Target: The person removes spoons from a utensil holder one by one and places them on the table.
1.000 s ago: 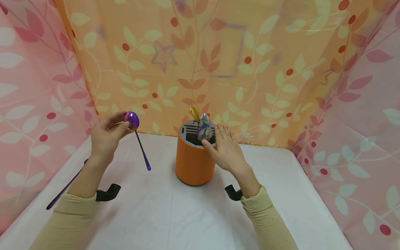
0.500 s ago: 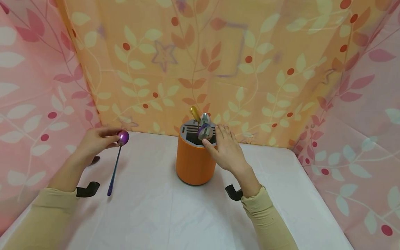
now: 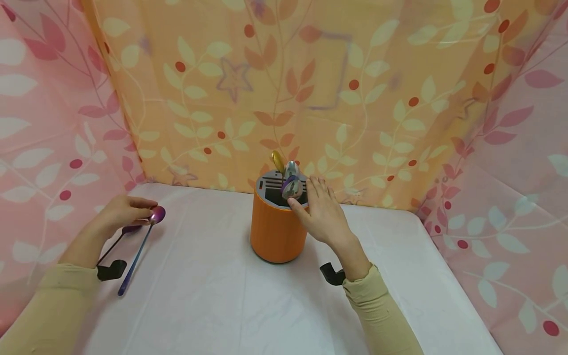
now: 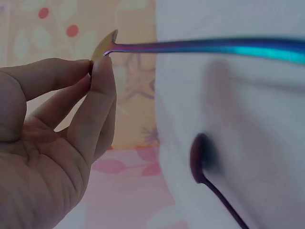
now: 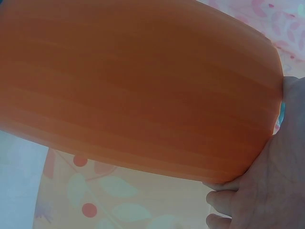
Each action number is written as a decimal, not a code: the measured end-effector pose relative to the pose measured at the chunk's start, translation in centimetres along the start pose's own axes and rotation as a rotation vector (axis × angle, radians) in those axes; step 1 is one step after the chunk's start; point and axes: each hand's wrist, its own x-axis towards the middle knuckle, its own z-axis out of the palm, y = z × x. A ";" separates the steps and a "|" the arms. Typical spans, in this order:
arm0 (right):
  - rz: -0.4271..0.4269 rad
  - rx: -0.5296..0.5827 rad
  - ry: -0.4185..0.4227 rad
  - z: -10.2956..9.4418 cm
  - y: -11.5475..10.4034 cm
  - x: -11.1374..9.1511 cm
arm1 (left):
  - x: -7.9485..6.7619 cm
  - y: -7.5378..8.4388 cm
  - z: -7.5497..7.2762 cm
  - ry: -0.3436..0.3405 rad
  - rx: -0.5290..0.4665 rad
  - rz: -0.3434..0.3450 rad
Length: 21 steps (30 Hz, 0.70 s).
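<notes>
At the left of the table, my left hand (image 3: 122, 214) pinches a long-handled purple spoon (image 3: 158, 215) by its bowl. Its blue-purple handle (image 4: 200, 47) points away from the fingertips in the left wrist view. A second dark purple spoon (image 4: 198, 157) lies on the white cloth beneath, partly hidden by the hand in the head view. My right hand (image 3: 326, 214) rests on the rim of an orange cutlery holder (image 3: 277, 234), fingers extended. In its slotted grey top stand a gold spoon (image 3: 277, 160), a silver spoon (image 3: 292, 168) and a nearer purple-edged spoon (image 3: 292, 188).
A white cloth (image 3: 230, 305) covers the table. Behind it hangs a yellow floral curtain (image 3: 284, 88), with pink floral curtains (image 3: 53, 123) at the sides. Black wrist mounts (image 3: 112, 270) stick out from both wrists.
My left hand has carried the purple spoon left and down, from near the holder's left to low over the second spoon. The right hand has stayed on the holder.
</notes>
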 end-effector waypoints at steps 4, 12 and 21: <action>0.000 0.003 -0.001 0.0 0.0 0.0 | 0.1 -1.1 -0.1 -0.019 0.037 -0.064; 0.001 0.008 -0.004 0.1 0.0 0.0 | -0.1 -2.8 -0.3 0.010 0.154 -0.068; -0.001 0.007 -0.001 0.0 0.0 0.0 | 0.2 -5.3 -0.5 0.053 0.117 -0.147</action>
